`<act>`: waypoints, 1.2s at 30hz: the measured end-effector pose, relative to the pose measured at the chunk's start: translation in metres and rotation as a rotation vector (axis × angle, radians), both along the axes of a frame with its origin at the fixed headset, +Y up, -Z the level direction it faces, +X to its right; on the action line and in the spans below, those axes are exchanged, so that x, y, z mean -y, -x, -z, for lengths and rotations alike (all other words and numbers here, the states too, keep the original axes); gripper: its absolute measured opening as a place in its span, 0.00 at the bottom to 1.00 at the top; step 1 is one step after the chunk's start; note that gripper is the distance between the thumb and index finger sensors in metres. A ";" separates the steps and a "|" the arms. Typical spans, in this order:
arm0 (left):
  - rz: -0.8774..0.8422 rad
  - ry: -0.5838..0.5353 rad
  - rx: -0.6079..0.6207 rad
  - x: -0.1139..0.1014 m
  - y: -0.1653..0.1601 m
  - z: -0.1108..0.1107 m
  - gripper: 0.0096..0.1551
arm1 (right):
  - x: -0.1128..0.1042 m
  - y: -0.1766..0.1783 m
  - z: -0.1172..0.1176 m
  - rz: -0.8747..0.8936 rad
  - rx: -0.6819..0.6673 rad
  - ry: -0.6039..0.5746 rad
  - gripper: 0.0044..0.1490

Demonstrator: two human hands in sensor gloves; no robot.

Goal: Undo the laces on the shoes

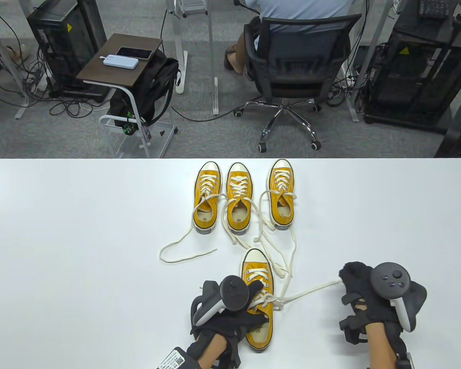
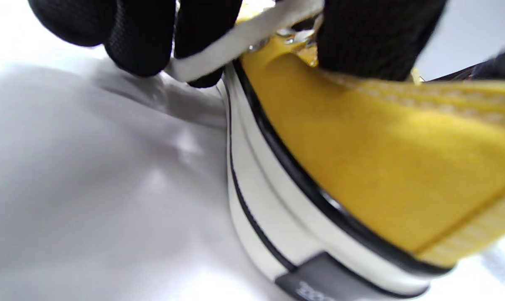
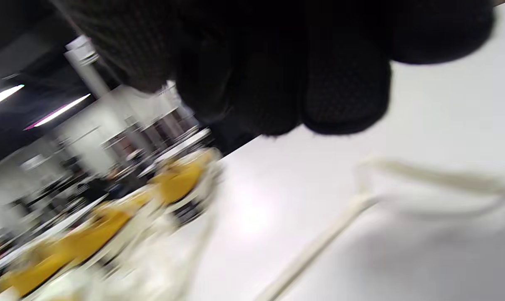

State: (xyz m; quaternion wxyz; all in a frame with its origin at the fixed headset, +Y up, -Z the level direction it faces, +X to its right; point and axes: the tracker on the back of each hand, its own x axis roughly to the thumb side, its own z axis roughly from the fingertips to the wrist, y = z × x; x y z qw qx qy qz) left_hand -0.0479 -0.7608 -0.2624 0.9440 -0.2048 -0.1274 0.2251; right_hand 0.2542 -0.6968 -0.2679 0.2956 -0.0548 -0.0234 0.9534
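Near the bench's (image 1: pixel 61 230) front edge, the left hand (image 1: pixel 230 315) grips the nearest yellow shoe (image 1: pixel 258 303), fingers curled over its side. The right hand (image 1: pixel 372 300) pinches a taut lace end (image 1: pixel 311 289) (three unlaced shoes (image 1: pixel 239 198) stand behind).

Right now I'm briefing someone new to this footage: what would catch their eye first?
Four yellow sneakers on the white table: three in a row at the far edge, loose laces trailing, and a fourth sneaker nearer. The left hand holds that near sneaker, pinching a lace, while the right hand pulls another lace taut out to the right.
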 end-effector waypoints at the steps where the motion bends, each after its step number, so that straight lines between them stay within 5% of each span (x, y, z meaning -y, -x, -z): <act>1: 0.003 0.001 0.004 0.000 0.000 0.000 0.50 | 0.000 0.024 -0.003 -0.018 -0.114 0.045 0.24; 4: -0.028 0.030 0.005 0.000 0.003 0.001 0.49 | 0.020 0.086 -0.008 -0.166 -0.388 0.235 0.26; 7: -0.061 0.071 0.020 -0.002 0.007 0.001 0.51 | 0.038 0.114 -0.011 -0.273 -0.484 0.335 0.29; 13: -0.045 -0.005 -0.005 -0.026 0.023 -0.001 0.50 | 0.049 0.122 -0.012 -0.288 -0.471 0.347 0.28; 24: -0.030 -0.231 -0.024 -0.027 0.009 -0.003 0.18 | 0.054 0.121 -0.011 -0.267 -0.464 0.363 0.28; 31: -0.321 -0.364 -0.416 -0.064 0.087 0.002 0.19 | 0.054 0.120 -0.011 -0.247 -0.465 0.389 0.27; 36: -0.421 -0.380 -0.745 -0.065 0.160 0.002 0.19 | 0.054 0.119 -0.010 -0.235 -0.465 0.407 0.27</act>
